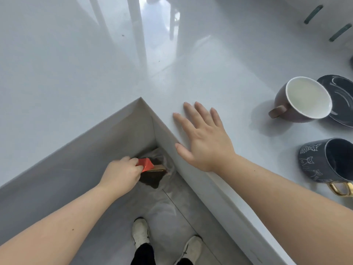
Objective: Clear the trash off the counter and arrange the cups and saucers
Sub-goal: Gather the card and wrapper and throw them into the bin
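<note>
— Trash first: that red wrapper [146, 164] is pinched in the left hand [122, 174], held low over the dark mouth of the lined bin [152, 180] tucked into the inner corner below the bench [95, 73].

— And the right hand [202, 138]?

— Flat and spread on the bench by the corner edge, holding nothing. Looks like a brace while leaning down.

— So how should the drop go?

— I'd say keep the wrapper centred over the opening, then loosen the fingers; the bag mouth is narrow and hemmed in by the cabinet walls, so a careless toss could land it on the floor [181, 217].

— The cups?

— Untouched, off to the right: a brown cup [303, 100] tipped on its side against a dark saucer [342, 100], and a dark patterned cup [324, 161] with a gold handle, also on its side, nearer.
</note>
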